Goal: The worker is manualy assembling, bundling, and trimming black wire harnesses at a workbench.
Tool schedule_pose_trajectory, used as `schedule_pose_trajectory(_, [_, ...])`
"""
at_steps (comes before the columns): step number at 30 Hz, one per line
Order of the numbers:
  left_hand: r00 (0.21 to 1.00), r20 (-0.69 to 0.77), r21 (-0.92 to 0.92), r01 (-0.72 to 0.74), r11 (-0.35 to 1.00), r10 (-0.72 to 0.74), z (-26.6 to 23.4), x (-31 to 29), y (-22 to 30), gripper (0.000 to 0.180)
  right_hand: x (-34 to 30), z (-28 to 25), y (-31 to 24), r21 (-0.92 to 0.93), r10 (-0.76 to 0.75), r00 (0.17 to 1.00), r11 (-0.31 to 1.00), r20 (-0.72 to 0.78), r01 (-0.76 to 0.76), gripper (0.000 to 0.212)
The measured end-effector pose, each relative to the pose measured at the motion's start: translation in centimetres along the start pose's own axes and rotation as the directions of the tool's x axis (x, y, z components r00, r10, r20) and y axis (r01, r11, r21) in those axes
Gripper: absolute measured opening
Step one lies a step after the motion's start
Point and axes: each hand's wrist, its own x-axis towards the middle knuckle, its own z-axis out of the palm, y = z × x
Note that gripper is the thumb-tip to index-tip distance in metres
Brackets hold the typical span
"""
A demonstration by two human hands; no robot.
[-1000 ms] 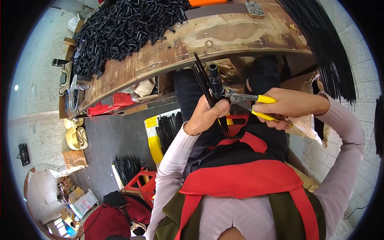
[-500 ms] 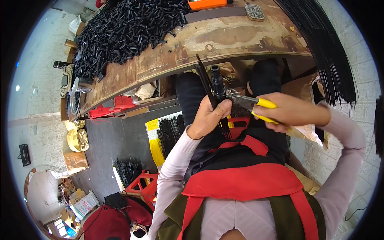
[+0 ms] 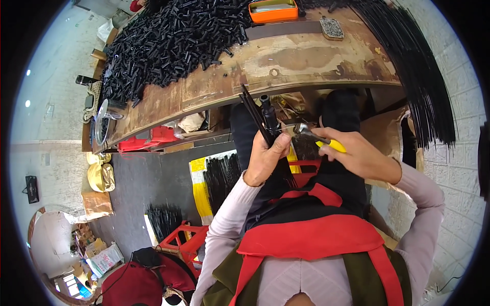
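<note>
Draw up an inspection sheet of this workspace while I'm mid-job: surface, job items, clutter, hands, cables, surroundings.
Surface: wooden tabletop, worn and stained.
Job items: pliers with yellow handles; thin black rods; dark upright fitting beside the rods, its support unclear.
Clutter: heap of short black tubes on the tabletop's left; orange tray and speckled grey block toward its far side.
Left hand: fingers closed around the thin black rods.
Right hand: fingers wrapped around the pliers, whose head is near the left hand.
Cables: thin dark cord at the picture's lower right.
Surroundings: long black strands hanging off the tabletop's right end; white wall at right.
</note>
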Motion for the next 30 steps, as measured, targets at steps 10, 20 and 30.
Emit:
schedule_pose_trajectory(10, [0.991, 0.073, 0.048, 0.107, 0.993, -0.111, 1.3, 0.0, 0.5, 0.039, 1.1, -3.3, -2.2, 0.295, 0.256, 0.873, 0.870, 0.415, -0.396, 0.035])
schedule_pose_trajectory(20, [0.987, 0.102, 0.010, 0.120, 0.993, -0.120, 1.3, -0.6, 0.7, 0.037, 1.9, -4.7, -3.0, 0.221, 0.350, 0.737, 0.803, 0.578, -0.554, 0.029])
schedule_pose_trajectory(30, [0.997, 0.039, 0.062, 0.059, 0.996, -0.062, 0.3, 0.0, 0.1, 0.036, 0.0, 1.6, -0.3, 0.239, 0.131, 0.991, 0.962, 0.013, -0.131, 0.032])
